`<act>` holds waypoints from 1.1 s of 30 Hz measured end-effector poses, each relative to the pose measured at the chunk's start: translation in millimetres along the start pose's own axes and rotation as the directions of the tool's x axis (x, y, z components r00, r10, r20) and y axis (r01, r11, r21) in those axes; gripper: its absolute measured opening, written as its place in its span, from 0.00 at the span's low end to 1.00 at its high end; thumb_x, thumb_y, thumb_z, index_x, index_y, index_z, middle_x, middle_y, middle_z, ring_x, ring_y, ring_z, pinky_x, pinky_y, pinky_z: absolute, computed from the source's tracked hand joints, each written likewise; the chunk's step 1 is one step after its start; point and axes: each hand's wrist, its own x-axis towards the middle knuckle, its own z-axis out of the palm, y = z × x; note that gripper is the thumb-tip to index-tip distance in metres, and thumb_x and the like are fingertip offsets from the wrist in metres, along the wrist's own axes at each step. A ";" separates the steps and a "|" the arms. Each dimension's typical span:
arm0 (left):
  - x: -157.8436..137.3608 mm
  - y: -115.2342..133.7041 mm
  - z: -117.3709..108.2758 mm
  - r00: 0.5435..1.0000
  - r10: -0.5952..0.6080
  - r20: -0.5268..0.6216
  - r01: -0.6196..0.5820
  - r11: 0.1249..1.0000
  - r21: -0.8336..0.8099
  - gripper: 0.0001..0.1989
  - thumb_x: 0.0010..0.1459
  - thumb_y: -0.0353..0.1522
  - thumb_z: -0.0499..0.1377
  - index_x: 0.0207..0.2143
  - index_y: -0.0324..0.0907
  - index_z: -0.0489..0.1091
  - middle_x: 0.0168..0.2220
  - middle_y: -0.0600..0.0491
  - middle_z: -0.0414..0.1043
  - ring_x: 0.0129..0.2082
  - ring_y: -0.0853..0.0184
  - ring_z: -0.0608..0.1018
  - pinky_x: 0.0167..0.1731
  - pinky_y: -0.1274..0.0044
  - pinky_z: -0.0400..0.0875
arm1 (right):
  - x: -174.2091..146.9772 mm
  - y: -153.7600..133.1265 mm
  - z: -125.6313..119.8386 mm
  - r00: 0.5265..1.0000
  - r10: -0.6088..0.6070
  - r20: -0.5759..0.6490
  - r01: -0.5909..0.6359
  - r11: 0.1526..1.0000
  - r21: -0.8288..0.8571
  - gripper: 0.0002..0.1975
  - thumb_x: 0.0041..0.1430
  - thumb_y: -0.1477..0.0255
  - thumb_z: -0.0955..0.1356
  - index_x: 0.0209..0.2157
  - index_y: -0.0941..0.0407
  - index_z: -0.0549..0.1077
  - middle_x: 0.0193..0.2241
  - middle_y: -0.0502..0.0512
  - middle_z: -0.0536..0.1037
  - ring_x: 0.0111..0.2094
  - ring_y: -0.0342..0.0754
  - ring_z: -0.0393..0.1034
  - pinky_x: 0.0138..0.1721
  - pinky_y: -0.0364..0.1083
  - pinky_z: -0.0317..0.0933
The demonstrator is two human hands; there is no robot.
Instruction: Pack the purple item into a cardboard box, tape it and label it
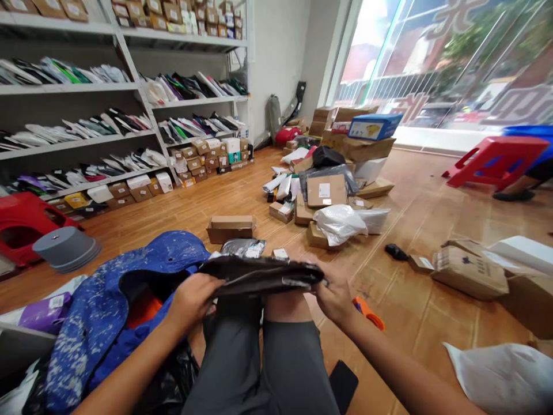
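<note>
A dark, flattened piece of soft material [263,275], looking like a black plastic bag or folded cloth, is stretched level above my knees. My left hand [196,297] is closed round its left end, and my right hand [334,291] grips its right end. What lies inside or under it is hidden. Just beyond it on the floor are a grey plastic parcel [244,248] and an open cardboard box [231,228]. To the left of my left hand lies a large blue, white-speckled sack [103,311] with something orange in its opening.
Boxes and mailers are heaped ahead, with a white plastic parcel [339,223] in front. Shelves [142,135] of parcels line the left. Cartons [470,271] and a red stool [496,163] are at right, near another person's foot. An orange roll [369,314] lies by my right forearm.
</note>
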 end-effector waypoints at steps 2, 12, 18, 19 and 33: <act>23.8 -9.0 -25.0 0.992 -0.114 -0.051 0.112 0.993 -0.046 0.13 0.72 0.29 0.57 0.46 0.44 0.82 0.36 0.50 0.81 0.35 0.65 0.82 0.37 0.76 0.75 | 20.3 -3.8 -1.8 0.987 0.128 -0.096 -0.123 0.990 0.062 0.35 0.68 0.40 0.68 0.20 0.54 0.71 0.17 0.52 0.72 0.19 0.48 0.68 0.22 0.45 0.64; 64.2 -8.4 -32.4 0.903 -0.403 0.147 0.421 0.767 -0.484 0.17 0.67 0.44 0.60 0.28 0.44 0.66 0.34 0.50 0.74 0.39 0.60 0.75 0.43 0.71 0.71 | -9.2 1.8 -11.7 0.858 0.497 -0.130 -0.470 0.862 0.191 0.38 0.56 0.32 0.70 0.18 0.54 0.68 0.13 0.49 0.63 0.15 0.43 0.56 0.16 0.43 0.49; 43.5 5.8 19.8 0.625 -0.565 0.539 0.780 0.478 -0.404 0.24 0.66 0.53 0.57 0.28 0.45 0.61 0.24 0.59 0.61 0.26 0.68 0.65 0.27 0.78 0.56 | -62.5 24.2 -14.3 0.744 0.668 -0.026 -0.665 0.743 0.071 0.35 0.56 0.37 0.71 0.18 0.53 0.67 0.16 0.49 0.63 0.20 0.43 0.53 0.20 0.43 0.47; 37.1 8.7 29.7 0.604 -0.581 0.546 0.792 0.516 -0.327 0.24 0.67 0.52 0.57 0.27 0.45 0.62 0.24 0.58 0.62 0.26 0.67 0.66 0.28 0.77 0.56 | -72.5 28.6 -10.2 0.715 0.699 -0.012 -0.698 0.714 0.056 0.35 0.54 0.36 0.71 0.17 0.53 0.64 0.15 0.49 0.62 0.20 0.43 0.52 0.21 0.44 0.46; 8.3 37.6 57.8 0.909 -0.268 0.320 0.318 0.941 -0.116 0.30 0.70 0.45 0.63 0.69 0.44 0.66 0.63 0.39 0.74 0.63 0.49 0.75 0.61 0.60 0.70 | -102.9 54.1 -0.7 0.675 0.724 -0.143 -0.726 0.686 0.049 0.29 0.51 0.42 0.74 0.24 0.52 0.63 0.21 0.44 0.62 0.25 0.45 0.56 0.30 0.44 0.54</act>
